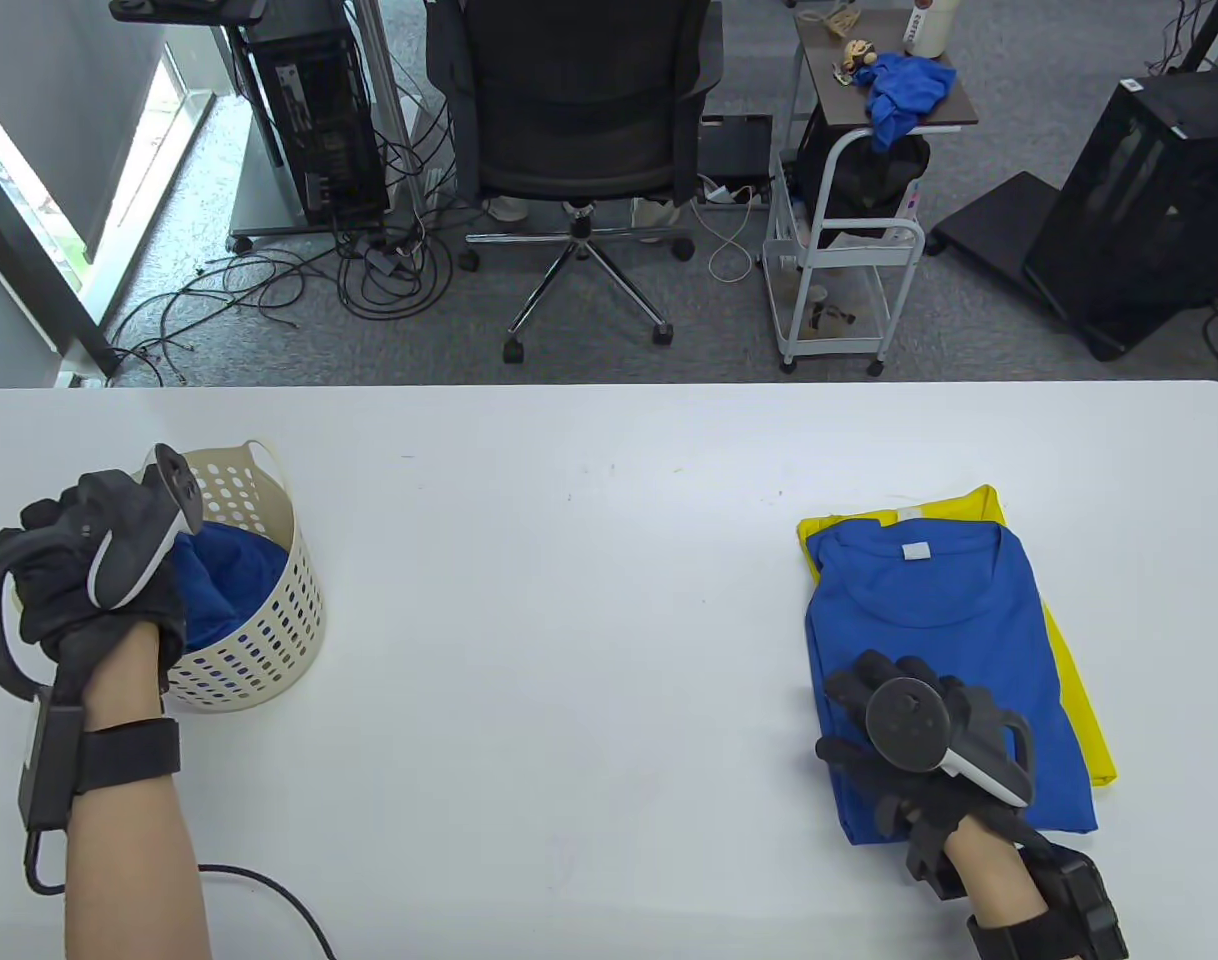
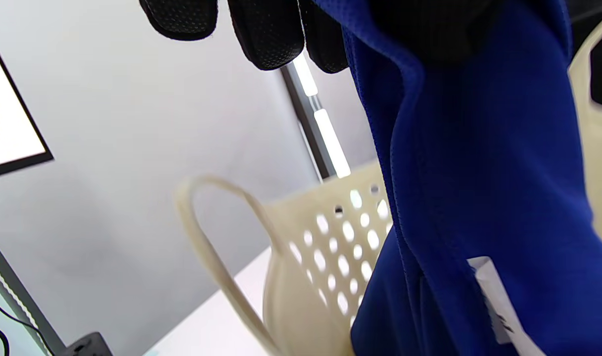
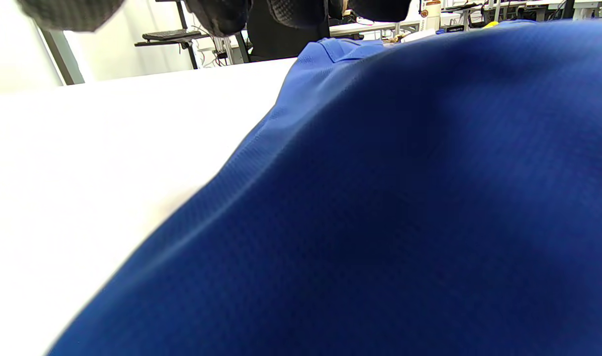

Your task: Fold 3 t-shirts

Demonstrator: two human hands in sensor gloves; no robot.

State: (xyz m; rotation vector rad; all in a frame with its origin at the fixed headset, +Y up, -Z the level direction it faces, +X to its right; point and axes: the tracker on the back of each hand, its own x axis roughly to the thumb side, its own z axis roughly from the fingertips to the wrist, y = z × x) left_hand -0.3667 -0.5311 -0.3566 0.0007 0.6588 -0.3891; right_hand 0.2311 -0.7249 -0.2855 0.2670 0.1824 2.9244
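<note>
A folded blue t-shirt (image 1: pixel 929 620) lies on a folded yellow t-shirt (image 1: pixel 1074 670) at the table's right. My right hand (image 1: pixel 909 740) rests flat on the blue shirt's near left part, fingers spread; the shirt fills the right wrist view (image 3: pixel 380 198). A third, dark blue t-shirt (image 1: pixel 224 585) is bunched in a cream perforated basket (image 1: pixel 269 620) at the left. My left hand (image 1: pixel 79 580) is at the basket's left rim and grips this shirt; in the left wrist view the cloth (image 2: pixel 479 173) hangs from my fingers (image 2: pixel 271 34) above the basket (image 2: pixel 330 247).
The white table (image 1: pixel 569 620) spans the view, its far edge past the basket. An office chair (image 1: pixel 579 120), a small cart (image 1: pixel 839 260) and floor cables lie beyond. A cable (image 1: pixel 269 890) runs from my left wrist along the near edge.
</note>
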